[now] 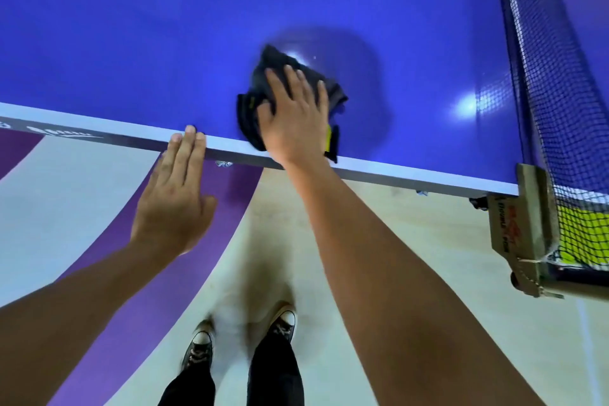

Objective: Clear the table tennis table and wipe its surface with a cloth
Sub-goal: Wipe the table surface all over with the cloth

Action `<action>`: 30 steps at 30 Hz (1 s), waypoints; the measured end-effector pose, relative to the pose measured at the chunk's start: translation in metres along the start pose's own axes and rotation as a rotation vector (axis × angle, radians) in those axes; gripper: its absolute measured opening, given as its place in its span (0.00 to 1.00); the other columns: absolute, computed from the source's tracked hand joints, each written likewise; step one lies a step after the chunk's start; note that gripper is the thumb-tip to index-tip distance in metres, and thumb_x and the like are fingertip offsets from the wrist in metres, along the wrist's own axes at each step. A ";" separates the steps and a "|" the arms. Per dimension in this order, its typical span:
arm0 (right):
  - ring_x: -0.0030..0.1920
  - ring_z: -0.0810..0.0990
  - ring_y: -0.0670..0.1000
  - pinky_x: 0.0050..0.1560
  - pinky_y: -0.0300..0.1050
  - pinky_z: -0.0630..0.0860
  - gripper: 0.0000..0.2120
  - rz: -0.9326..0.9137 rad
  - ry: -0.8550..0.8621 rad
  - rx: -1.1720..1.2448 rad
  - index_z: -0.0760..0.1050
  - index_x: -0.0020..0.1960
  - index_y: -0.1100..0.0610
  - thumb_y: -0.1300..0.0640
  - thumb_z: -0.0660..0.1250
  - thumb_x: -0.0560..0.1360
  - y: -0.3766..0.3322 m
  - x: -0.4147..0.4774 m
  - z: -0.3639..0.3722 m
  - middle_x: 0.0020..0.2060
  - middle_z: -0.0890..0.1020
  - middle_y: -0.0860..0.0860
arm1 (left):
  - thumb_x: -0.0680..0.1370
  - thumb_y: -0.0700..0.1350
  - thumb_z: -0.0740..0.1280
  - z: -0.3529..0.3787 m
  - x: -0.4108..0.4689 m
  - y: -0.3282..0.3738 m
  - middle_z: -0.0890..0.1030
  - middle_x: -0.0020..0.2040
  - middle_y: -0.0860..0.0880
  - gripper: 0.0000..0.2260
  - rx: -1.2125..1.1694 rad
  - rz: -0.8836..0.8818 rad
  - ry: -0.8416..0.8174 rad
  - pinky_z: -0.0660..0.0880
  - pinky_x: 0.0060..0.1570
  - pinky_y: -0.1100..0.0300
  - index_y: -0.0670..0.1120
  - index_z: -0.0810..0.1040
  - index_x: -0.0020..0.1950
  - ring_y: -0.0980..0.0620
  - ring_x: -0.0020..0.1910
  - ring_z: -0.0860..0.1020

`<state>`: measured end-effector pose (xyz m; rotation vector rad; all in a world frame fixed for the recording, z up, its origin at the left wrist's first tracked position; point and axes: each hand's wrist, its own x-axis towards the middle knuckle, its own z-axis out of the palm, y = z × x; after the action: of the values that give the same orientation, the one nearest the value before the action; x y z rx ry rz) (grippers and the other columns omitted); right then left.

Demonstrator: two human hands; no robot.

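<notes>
Your right hand (pixel 290 115) lies flat, fingers spread, pressing the dark cloth (pixel 273 59) onto the table (pixel 131 43) near the net (pixel 543 59); your left hand (pixel 174 201), open, touches the rim farther from the net. Press evenly, overlapping strokes toward the net

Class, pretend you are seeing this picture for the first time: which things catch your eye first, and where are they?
The big blue table fills the upper half, with the right hand pressing a dark cloth flat near its front edge. The left hand touches that edge with straight fingers, and a black net runs along the far right.
</notes>
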<state>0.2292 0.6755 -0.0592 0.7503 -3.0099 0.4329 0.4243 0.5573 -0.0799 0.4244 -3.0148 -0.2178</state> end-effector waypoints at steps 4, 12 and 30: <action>0.81 0.58 0.51 0.81 0.56 0.46 0.28 0.274 0.043 -0.061 0.62 0.81 0.46 0.45 0.54 0.81 0.126 -0.022 -0.038 0.81 0.62 0.51 | 0.71 0.44 0.57 -0.004 0.002 0.003 0.50 0.83 0.46 0.40 -0.022 -0.061 -0.061 0.64 0.74 0.43 0.42 0.50 0.82 0.47 0.82 0.49; 0.81 0.58 0.54 0.81 0.57 0.45 0.29 0.548 0.173 -0.048 0.62 0.81 0.47 0.44 0.51 0.81 0.266 -0.072 -0.075 0.81 0.61 0.53 | 0.72 0.43 0.56 -0.009 0.001 0.013 0.49 0.83 0.45 0.39 -0.054 -0.096 -0.094 0.63 0.75 0.44 0.40 0.48 0.82 0.46 0.82 0.46; 0.81 0.56 0.57 0.81 0.60 0.43 0.28 0.437 0.204 -0.043 0.62 0.81 0.50 0.44 0.54 0.82 0.026 -0.030 0.004 0.81 0.61 0.56 | 0.79 0.44 0.57 -0.047 0.015 -0.121 0.65 0.79 0.43 0.27 -0.133 -0.147 0.014 0.57 0.78 0.47 0.42 0.64 0.79 0.43 0.78 0.62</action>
<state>0.2440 0.7101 -0.0724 0.0314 -2.9586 0.4167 0.4477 0.4324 -0.0514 0.6325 -2.9344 -0.4210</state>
